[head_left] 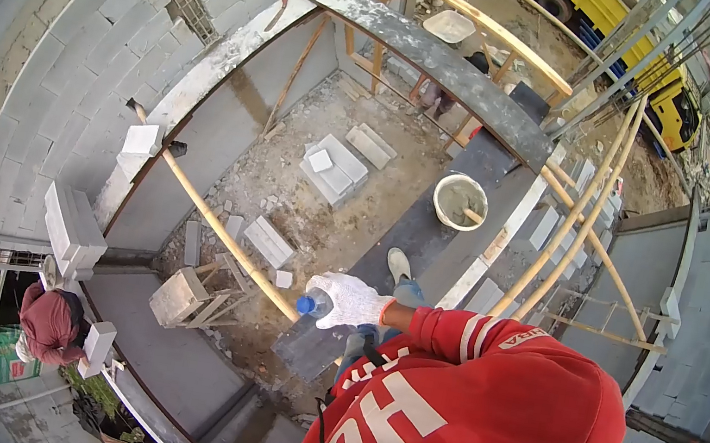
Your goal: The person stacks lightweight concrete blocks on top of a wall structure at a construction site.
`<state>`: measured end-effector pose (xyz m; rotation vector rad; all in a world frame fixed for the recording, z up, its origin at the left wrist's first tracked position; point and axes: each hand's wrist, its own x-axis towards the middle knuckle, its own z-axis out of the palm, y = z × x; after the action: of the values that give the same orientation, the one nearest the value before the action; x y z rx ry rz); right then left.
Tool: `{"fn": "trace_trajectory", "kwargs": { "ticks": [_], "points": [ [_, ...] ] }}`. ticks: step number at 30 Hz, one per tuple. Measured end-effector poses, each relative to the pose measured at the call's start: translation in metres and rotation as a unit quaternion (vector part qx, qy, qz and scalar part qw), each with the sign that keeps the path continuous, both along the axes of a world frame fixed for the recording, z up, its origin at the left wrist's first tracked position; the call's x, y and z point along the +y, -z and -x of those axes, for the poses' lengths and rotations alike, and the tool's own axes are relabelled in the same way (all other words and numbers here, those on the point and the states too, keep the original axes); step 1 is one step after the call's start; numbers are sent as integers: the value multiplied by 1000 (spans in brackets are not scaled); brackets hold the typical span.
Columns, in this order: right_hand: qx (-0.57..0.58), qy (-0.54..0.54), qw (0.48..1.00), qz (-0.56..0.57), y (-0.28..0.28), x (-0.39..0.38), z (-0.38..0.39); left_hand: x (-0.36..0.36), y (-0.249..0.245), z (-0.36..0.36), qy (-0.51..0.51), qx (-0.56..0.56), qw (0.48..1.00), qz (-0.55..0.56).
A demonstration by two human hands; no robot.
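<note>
My right hand [353,302], in a white knit glove and red sleeve, is closed around a clear plastic bottle [321,301] with a blue cap. The glove hides most of the bottle, so its contents cannot be made out. Below the hand, my shoe [399,265] rests on a dark plank platform [367,287]. My left hand is out of view. Farther along the platform stands a pale bucket [438,205] of grey mortar, with a wooden handle [473,215] sticking out of it.
Pale blocks [335,171] lie on the rubble floor below. A bamboo pole [205,220] slants across the pit near a wooden trestle [181,298]. At lower left a person in maroon [54,323] handles a block [99,343]. Another person [436,99] is beyond the concrete beam [438,62].
</note>
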<state>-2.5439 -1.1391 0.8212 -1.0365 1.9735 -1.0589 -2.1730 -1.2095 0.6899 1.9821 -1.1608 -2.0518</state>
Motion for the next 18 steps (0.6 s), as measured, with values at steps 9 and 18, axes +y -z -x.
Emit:
{"fn": "trace_trajectory", "kwargs": {
  "ticks": [9, 18],
  "points": [
    [-19, 20, 998, 65, -1, 30, 56, -47, -40, 123, 139, 177, 964, 144],
    [-23, 129, 990, 57, -44, 86, 90, -10, -216, 395, 515, 355, 715, 313]
  ]
}}
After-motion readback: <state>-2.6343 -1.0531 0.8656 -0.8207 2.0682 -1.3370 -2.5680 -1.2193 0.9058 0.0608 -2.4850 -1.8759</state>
